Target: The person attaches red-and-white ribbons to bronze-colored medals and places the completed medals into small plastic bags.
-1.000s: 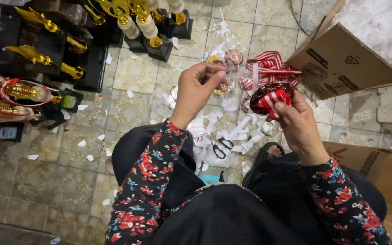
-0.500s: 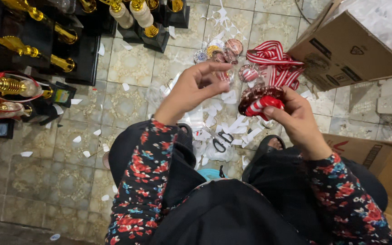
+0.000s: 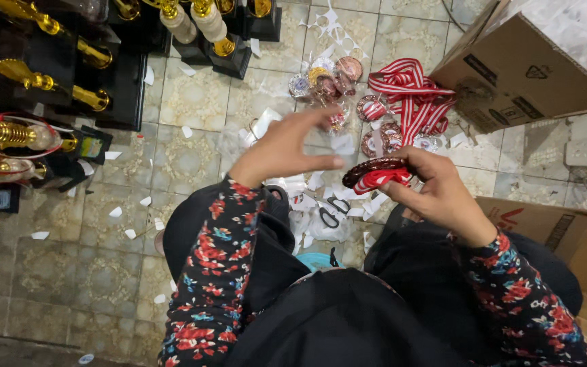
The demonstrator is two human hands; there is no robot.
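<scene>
Overhead view of a seated person in a dark garment with red floral sleeves, both hands raised over a beige tiled floor [image 3: 191, 102]. The right hand [image 3: 436, 194] is closed around a round bronze-coloured medal with a red-and-white ribbon [image 3: 375, 173]; the medal is seen nearly edge-on, its rim projecting from between the thumb and curled fingers toward the left hand, with the ribbon bunched just under the rim against the fingers. The left hand [image 3: 287, 149] is loosely open, fingers extended and held together, the fingertips close to the medal's rim; whether they touch it cannot be told, and this hand grips nothing. Taking the held medal as landmark: beyond it, on the floor, lies a heap of further round medals with red-and-white striped ribbons [image 3: 388, 102]; beyond it and to the right stands a brown cardboard box [image 3: 524, 68]; directly below it, near the person's knees, lie black-handled scissors [image 3: 334, 211] among white paper scraps [image 3: 307, 183]; well to its left stand gold trophies on black bases [image 3: 42, 81], one looped with a red ribbon; to its lower right, beside the person's leg, is a second brown cardboard carton [image 3: 552, 224].
</scene>
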